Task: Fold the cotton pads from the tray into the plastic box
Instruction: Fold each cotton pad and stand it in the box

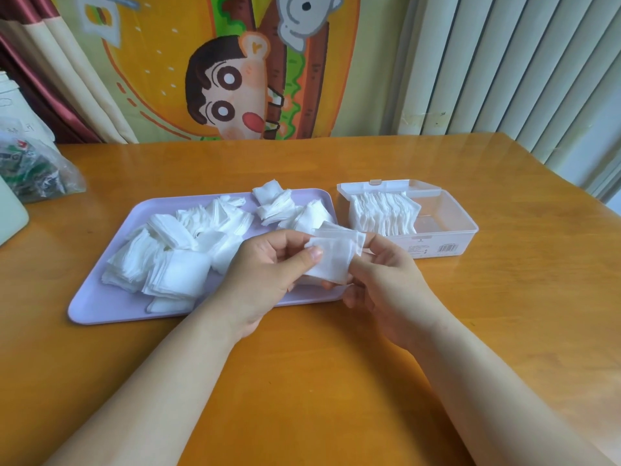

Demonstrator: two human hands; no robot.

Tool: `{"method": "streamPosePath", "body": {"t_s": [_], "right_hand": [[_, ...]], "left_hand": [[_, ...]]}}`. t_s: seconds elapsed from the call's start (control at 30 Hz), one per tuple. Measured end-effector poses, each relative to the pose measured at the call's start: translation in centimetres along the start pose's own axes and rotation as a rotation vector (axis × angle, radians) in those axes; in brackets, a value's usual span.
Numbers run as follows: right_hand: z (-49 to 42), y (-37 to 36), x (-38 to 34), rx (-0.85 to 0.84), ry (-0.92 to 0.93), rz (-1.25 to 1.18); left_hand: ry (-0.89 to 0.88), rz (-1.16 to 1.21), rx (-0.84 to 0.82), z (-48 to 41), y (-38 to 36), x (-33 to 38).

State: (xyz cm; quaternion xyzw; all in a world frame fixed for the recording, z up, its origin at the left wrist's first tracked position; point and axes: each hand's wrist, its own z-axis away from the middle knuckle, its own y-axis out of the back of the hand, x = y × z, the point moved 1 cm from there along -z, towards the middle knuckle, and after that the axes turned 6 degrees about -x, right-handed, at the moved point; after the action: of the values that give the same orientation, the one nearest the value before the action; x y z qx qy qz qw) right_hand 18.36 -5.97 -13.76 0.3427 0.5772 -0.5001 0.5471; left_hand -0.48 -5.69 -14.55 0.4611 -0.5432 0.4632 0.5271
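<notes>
Cotton pad [334, 255] — pinched between both hands.

At the wooden table [336, 381], we hold one white cotton pad [334, 255] between both hands, left hand [265, 280] and right hand [386, 284] pinching its edges above the lilac tray [100, 307] heaped with loose pads [174, 253]; beside it, the open plastic box [447, 230] holds a row of folded pads [383, 213].

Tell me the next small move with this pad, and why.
Probably fold the cotton pad in half: the left hand and right hand pinch it flat above the tray, while the folded pads stand in a row in the plastic box, with bare room at its right end.
</notes>
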Motion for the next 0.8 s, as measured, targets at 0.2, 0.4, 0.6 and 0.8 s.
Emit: {"method": "streamPosePath", "body": {"t_s": [0.2,0.4,0.6,0.8], "right_hand": [[0.20,-0.42,-0.02,-0.088,0.016,0.019],[0.27,-0.50,-0.07,-0.108,0.019,0.022],[0.31,-0.55,0.01,-0.127,0.026,0.008],[0.31,-0.55,0.09,-0.138,0.026,0.005]], "left_hand": [[-0.001,0.075,0.079,-0.06,-0.34,0.24],[0.012,0.045,0.089,0.04,-0.59,0.45],[0.010,0.035,0.108,0.04,-0.66,0.41],[-0.009,0.002,0.151,0.09,-0.77,0.48]]}}
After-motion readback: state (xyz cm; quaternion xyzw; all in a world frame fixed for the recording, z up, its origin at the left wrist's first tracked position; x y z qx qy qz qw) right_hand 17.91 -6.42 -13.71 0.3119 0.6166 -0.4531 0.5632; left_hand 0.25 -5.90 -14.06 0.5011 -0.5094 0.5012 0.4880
